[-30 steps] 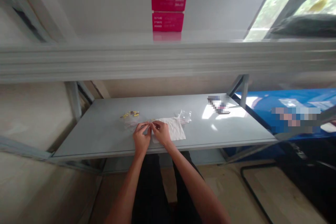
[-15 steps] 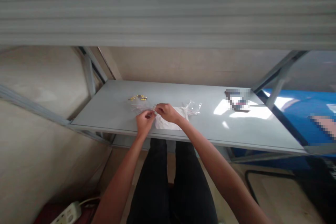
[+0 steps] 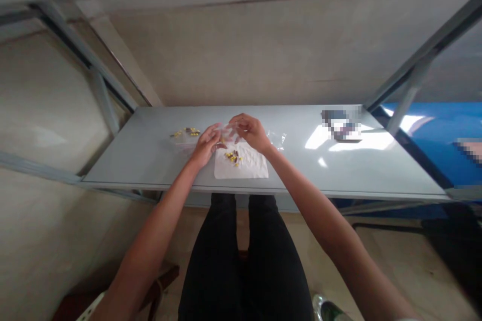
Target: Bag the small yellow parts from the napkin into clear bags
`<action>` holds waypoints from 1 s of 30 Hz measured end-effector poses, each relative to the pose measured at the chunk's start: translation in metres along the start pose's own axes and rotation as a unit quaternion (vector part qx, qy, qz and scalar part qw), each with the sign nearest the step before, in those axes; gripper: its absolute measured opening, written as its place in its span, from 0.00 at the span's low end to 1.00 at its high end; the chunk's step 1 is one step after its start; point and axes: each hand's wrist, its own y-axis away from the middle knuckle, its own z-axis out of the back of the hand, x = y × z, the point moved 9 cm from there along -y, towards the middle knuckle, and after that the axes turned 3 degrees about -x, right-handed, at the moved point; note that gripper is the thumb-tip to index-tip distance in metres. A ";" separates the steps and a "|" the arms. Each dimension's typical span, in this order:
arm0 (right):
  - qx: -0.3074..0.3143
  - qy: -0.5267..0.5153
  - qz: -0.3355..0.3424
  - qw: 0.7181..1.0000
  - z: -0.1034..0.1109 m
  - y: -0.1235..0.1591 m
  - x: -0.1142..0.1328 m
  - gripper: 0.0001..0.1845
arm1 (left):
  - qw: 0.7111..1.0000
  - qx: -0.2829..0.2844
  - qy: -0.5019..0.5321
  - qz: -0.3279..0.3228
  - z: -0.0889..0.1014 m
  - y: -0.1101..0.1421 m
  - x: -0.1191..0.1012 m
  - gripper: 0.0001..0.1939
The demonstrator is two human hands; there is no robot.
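A clear plastic bag (image 3: pixel 228 133) is stretched between my two hands above the far edge of a white sheet (image 3: pixel 256 164). My left hand (image 3: pixel 206 146) grips the bag's left side, its fingers partly spread around it. On the other side my right hand (image 3: pixel 250 132) pinches the bag with bent fingers. A small heap of yellow and dark brown pieces (image 3: pixel 234 157) lies on the sheet just below the hands; they are too small to name. A few yellow specks show near the bag's lower part, and I cannot tell whether they are inside it.
More yellow and dark pieces (image 3: pixel 191 131) lie left of my hands, by clear plastic (image 3: pixel 181 144). Another clear bag (image 3: pixel 277 139) rests right of the sheet. A blurred-out object (image 3: pixel 342 125) sits toward the back right of the grey table (image 3: pixel 301 170). Metal posts (image 3: pixel 103 95) flank the table.
My hands have moved up from the sheet and slightly apart, with the clear bag now spread between them. The heap of pieces now shows on the sheet. The head view has tilted down.
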 end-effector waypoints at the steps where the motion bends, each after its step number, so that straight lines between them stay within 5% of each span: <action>1: -0.003 0.014 0.001 1.000 0.003 -0.001 -0.001 0.14 | 0.999 0.012 0.026 0.025 0.001 -0.004 0.008 0.29; 7: -0.007 0.128 -0.011 0.992 0.020 0.016 -0.012 0.18 | 0.996 -0.079 0.033 -0.032 0.021 -0.008 0.008 0.26; 17: -0.016 0.213 -0.016 0.977 0.025 0.043 -0.023 0.14 | 0.994 -0.091 0.007 -0.063 0.024 0.001 0.007 0.20; 30: -0.055 0.070 -0.083 0.993 0.035 0.044 -0.034 0.10 | 0.996 -0.068 0.049 -0.032 0.014 0.006 -0.002 0.19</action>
